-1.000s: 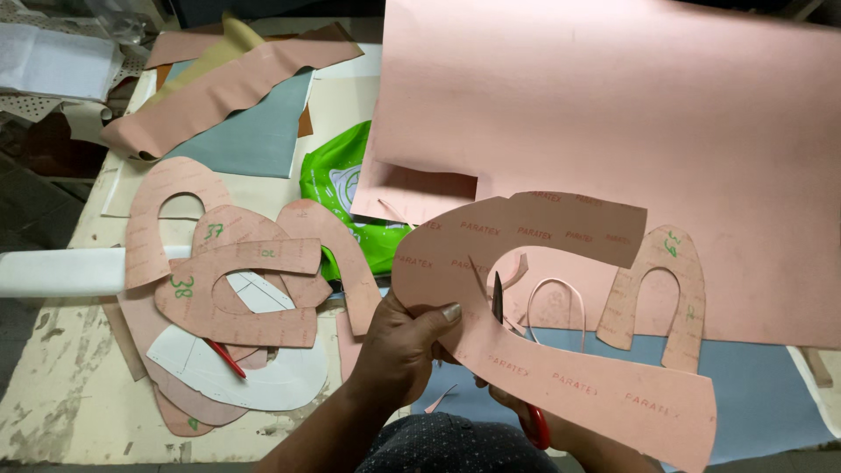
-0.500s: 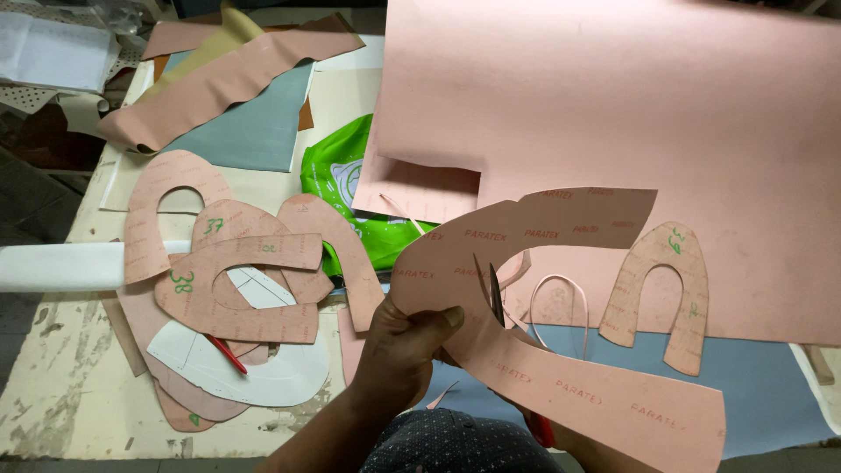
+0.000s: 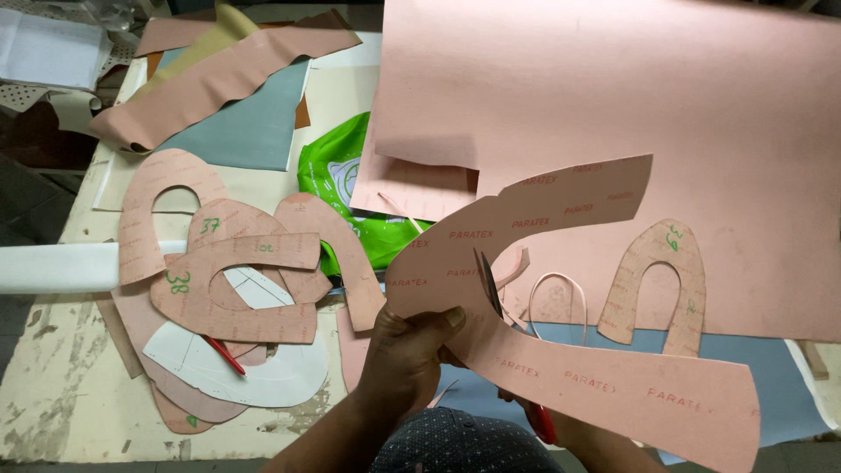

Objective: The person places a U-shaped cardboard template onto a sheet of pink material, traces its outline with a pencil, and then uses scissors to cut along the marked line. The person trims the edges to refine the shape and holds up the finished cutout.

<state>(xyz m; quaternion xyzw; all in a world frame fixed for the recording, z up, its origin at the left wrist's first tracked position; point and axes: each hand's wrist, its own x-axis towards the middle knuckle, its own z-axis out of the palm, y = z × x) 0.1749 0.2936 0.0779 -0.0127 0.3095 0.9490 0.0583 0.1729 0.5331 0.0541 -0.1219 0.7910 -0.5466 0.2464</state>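
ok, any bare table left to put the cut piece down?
Bare tabletop shows at lower left, below the white strip and left of the stacked pink cut-outs. A smaller cream patch lies between the grey sheet and the big pink sheet. Elsewhere it is crowded.

Our left hand (image 3: 405,361) raised at centre, fingers curled, thumb pressed forward in a pinch, our right hand (image 3: 561,429) low, mostly hidden, forearms angled inward

Bright, even overhead light; sharp focus.
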